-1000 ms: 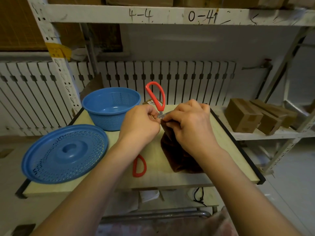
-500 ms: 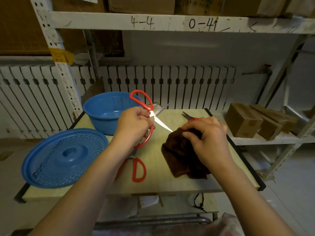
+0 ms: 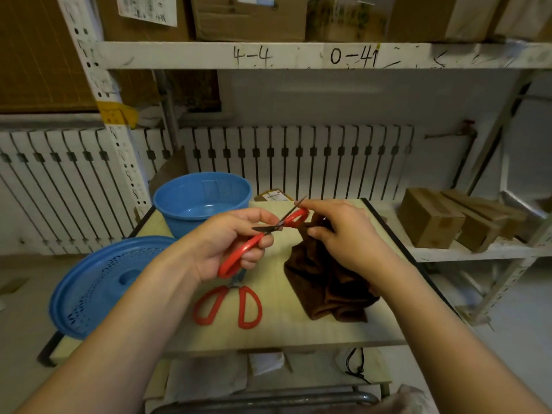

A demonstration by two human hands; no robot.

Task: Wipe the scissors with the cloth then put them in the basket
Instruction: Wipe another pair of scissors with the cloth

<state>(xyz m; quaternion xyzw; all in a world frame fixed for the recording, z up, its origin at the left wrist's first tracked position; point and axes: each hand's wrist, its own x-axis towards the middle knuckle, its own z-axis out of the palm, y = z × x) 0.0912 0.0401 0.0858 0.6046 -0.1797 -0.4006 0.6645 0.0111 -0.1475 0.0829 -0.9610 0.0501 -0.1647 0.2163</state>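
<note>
I hold red-handled scissors [image 3: 257, 240] with their blades parted, just right of the blue basket [image 3: 191, 201] and raised above the table. The basket, round and perforated, stands upright. A dark brown cloth [image 3: 325, 282], crumpled, lies right of the basket, nearer me. A second red-handled pair [image 3: 230, 304] lies flat, nearer me than the basket.

Two hands: left hand [image 3: 227, 243] and right hand [image 3: 343, 234]. Two pairs of red-handled scissors, one held [image 3: 263, 234] and one lying on the table [image 3: 228, 306]; one brown cloth [image 3: 325, 282]. One blue basket [image 3: 203, 198], one blue perforated lid [image 3: 101, 285], and three cardboard boxes [image 3: 430, 219] on the side shelf.
</note>
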